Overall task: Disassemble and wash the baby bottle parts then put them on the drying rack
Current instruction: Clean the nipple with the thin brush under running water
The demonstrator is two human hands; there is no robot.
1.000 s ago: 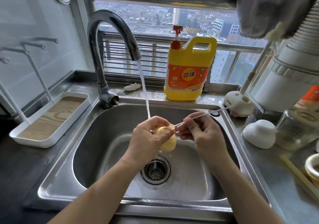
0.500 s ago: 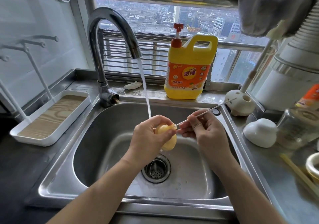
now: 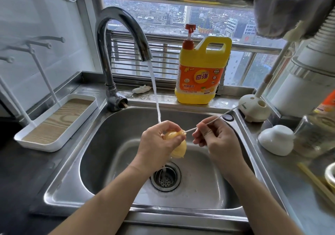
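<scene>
fingers [image 3: 178,139] of my left hand [image 3: 155,144] wrap tight around the yellow nipple [image 3: 178,148] over the middle of the sink [image 3: 116,126], under running water [image 3: 155,97]. my right hand [image 3: 215,138] pinches the thin brush [image 3: 213,119], its tip in the nipple.

Daylit window [image 3: 181,17] above steel counter [image 3: 21,166]

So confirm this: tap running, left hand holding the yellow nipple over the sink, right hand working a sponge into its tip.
Not a sponge. In the head view the right hand pinches a thin white brush poked into the yellow nipple that the left hand holds. The rest is right.
</scene>
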